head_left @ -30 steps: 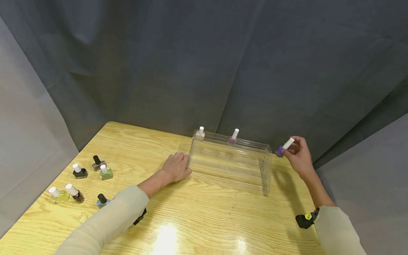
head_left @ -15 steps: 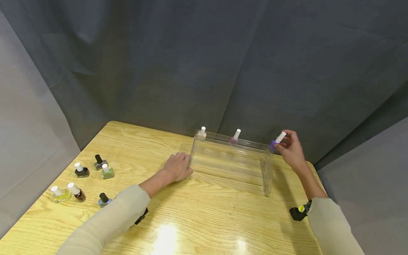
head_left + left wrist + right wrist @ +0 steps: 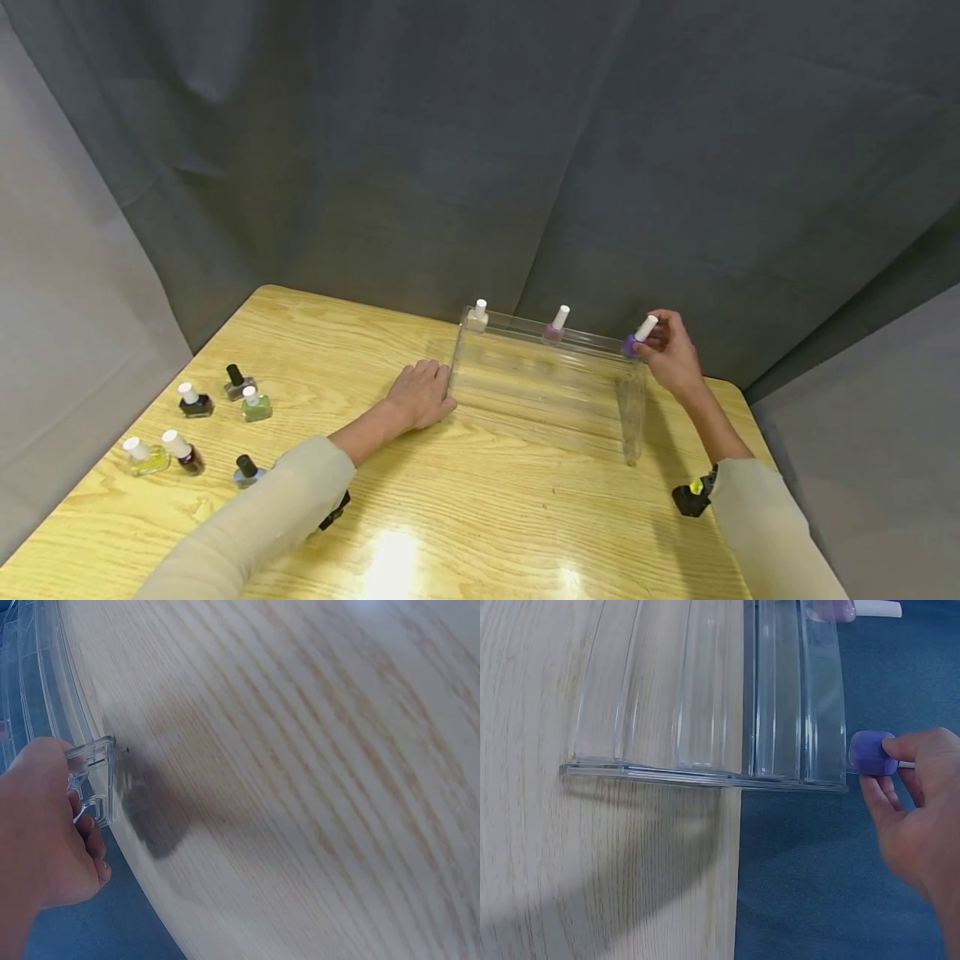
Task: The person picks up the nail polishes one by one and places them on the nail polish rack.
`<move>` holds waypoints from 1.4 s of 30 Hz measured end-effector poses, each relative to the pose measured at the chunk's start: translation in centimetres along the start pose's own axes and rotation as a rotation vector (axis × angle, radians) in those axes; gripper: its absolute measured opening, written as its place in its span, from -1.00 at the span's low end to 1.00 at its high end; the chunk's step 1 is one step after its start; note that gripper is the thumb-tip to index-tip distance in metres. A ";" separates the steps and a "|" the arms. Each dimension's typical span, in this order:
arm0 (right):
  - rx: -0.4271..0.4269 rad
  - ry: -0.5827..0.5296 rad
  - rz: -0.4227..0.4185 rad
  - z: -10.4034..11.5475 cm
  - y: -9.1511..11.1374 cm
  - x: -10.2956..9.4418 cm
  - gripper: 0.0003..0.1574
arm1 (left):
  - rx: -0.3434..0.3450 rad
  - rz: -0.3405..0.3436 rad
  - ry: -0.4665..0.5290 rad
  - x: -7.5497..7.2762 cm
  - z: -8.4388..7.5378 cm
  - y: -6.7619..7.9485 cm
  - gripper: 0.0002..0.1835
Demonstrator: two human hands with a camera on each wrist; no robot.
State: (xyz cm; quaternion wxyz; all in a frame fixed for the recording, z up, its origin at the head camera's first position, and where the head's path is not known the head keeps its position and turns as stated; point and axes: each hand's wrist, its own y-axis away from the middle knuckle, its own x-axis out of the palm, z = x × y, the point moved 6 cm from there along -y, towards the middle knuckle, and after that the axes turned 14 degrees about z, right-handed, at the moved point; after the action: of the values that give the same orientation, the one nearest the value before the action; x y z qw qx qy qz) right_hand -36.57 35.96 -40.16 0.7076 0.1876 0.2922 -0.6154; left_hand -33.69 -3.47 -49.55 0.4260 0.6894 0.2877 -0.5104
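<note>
A clear stepped display rack [image 3: 540, 392] stands near the table's back edge. My right hand [image 3: 673, 354] pinches a purple nail polish bottle [image 3: 632, 345] with a white cap, tilted at the right end of the rack's top tier. In the right wrist view this purple bottle [image 3: 873, 753] has its base right at the rack's upper corner. My left hand [image 3: 420, 395] holds the rack's left end; the left wrist view shows curled fingers [image 3: 94, 844] at its end panel [image 3: 103, 780]. On the top tier stand a cream polish bottle [image 3: 476, 320] and a mauve one [image 3: 553, 332].
Several polish bottles stand at the table's left: yellow [image 3: 150, 460], dark red [image 3: 191, 461], black [image 3: 197, 407], grey [image 3: 238, 388], green [image 3: 257, 408] and blue [image 3: 247, 477], the last close to my left sleeve. A dark curtain [image 3: 390, 167] hangs behind the wooden table [image 3: 465, 517].
My right hand has moved left with the purple nail polish bottle, from beside the rack to the right end of its top tier. The left hand has stayed at the rack's left end.
</note>
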 end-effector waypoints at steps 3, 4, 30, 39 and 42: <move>-0.005 0.003 0.006 0.0 -0.1 0.2 -0.30 | -0.004 0.000 0.000 0.0 0.0 0.0 -0.41; -0.005 0.005 0.006 0.0 -0.1 0.3 -0.30 | -0.004 0.000 0.000 0.1 0.0 0.0 -0.41; -0.043 0.108 0.021 -0.1 -0.3 1.4 -0.35 | -0.009 -0.014 -0.016 0.1 -0.1 -0.1 -0.43; -0.033 0.084 0.008 0.1 0.6 0.8 -0.13 | -0.006 0.003 0.008 0.1 -0.1 0.0 -0.37; -0.037 0.126 0.007 0.1 1.4 0.4 -0.25 | -0.003 0.007 0.017 0.1 -0.1 0.0 -0.38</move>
State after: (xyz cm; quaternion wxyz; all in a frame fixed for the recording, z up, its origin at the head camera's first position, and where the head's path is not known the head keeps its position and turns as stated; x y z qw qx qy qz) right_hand -35.17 35.87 -40.48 0.6934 0.2136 0.3468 -0.5944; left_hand -33.60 -3.44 -49.66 0.4264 0.6939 0.2898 -0.5026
